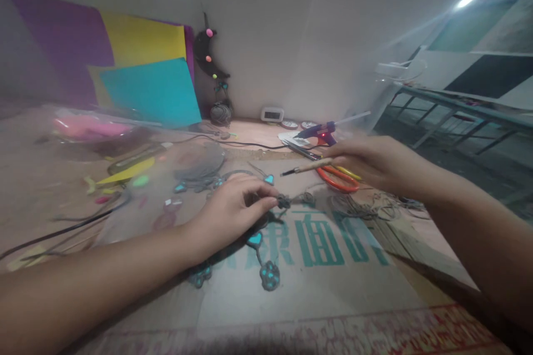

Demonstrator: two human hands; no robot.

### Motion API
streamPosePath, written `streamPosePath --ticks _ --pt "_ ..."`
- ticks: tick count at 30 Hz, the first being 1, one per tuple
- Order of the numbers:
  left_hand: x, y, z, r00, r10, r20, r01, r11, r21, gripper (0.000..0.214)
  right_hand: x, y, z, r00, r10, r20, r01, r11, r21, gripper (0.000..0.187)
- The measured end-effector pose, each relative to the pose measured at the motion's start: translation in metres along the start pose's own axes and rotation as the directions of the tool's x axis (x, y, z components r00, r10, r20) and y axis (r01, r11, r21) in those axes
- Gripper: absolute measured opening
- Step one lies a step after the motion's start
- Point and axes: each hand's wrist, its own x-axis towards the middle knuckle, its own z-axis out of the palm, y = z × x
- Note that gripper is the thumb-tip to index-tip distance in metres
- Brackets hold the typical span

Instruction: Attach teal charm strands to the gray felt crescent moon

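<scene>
My left hand pinches a small dark grey cord piece between thumb and forefinger, low over the cardboard. From that piece a thin strand runs right to a small coil. My right hand is closed round a slim tool with a wooden handle and dark tip; its tip points left, just above the pinched piece and apart from it. Beneath my left hand lie grey cord shapes with turquoise filling: a heart, a paw and another paw. My left hand partly hides them.
Orange-handled scissors and a glue gun with a red light lie behind my right hand. Loose cord is heaped at right. A white digital clock, coloured sheets and a moon ornament are at the back.
</scene>
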Motion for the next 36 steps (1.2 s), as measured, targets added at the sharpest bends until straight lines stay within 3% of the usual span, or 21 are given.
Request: streamPosePath --ticks 3,9,15,21,27,36 --pt "0.001 -0.003 0.000 1.000 -0.026 -0.017 0.026 1.000 -0.013 0.013 0.000 0.006 -0.007 1.000 -0.001 0.001 0.001 1.000 -0.016 0.036" --pt "0.001 -0.003 -0.001 0.998 0.053 -0.033 -0.054 0.998 -0.024 0.009 -0.006 -0.004 -0.012 0.995 -0.021 -0.101 0.024 0.999 0.022 0.029" --pt "0.001 0.000 -0.001 0.998 -0.001 -0.064 -0.003 0.998 -0.065 0.010 -0.009 -0.014 -0.017 0.977 -0.190 -0.102 0.193 0.981 0.019 0.015" --pt "0.000 0.002 -0.002 0.998 -0.043 -0.036 0.041 0.998 -0.040 0.012 -0.006 -0.017 -0.013 0.957 -0.271 -0.104 0.275 0.961 0.036 0.016" --pt "0.000 0.001 -0.001 0.999 -0.019 -0.035 0.018 1.000 -0.022 0.011 -0.005 -0.018 -0.011 0.943 -0.296 -0.152 0.304 0.952 0.035 0.014" --pt "-0.001 0.003 -0.002 0.999 -0.002 -0.036 0.002 1.000 0.017 0.011 -0.005 -0.015 -0.009 0.941 -0.320 -0.108 0.323 0.946 0.017 0.017"
